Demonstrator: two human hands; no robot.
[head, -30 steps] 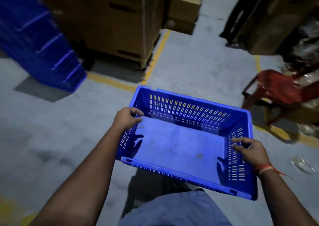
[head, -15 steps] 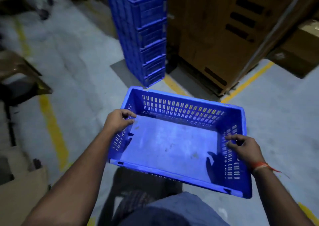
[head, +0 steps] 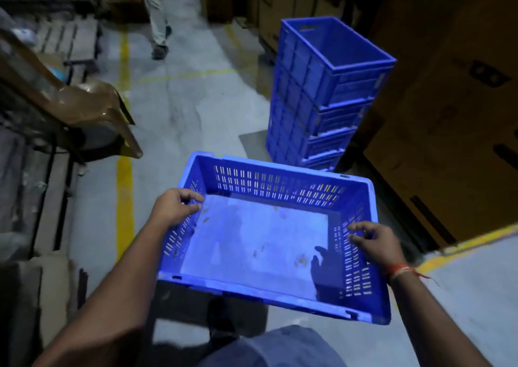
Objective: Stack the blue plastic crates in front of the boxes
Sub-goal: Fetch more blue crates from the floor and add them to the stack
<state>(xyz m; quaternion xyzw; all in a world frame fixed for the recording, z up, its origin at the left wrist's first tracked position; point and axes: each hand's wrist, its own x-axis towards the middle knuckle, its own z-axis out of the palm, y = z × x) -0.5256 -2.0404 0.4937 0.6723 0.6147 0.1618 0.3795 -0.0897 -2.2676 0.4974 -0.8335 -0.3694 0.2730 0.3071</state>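
Left of the crate you carry, a brown plastic chair (head: 92, 105) is cut off by the frame edge and blurred. Your left hand (head: 173, 208) grips the left rim of the perforated blue crate (head: 258, 243), fingers curled over the wall. The crate is held off the floor, open side up; its underside is hidden. Beyond its far rim stands the stack of blue crates (head: 322, 97); its base is hidden by the held crate. Your right hand (head: 374, 243) grips the right rim. Right of the stack, cardboard boxes (head: 448, 131) sit dim, their markings unreadable.
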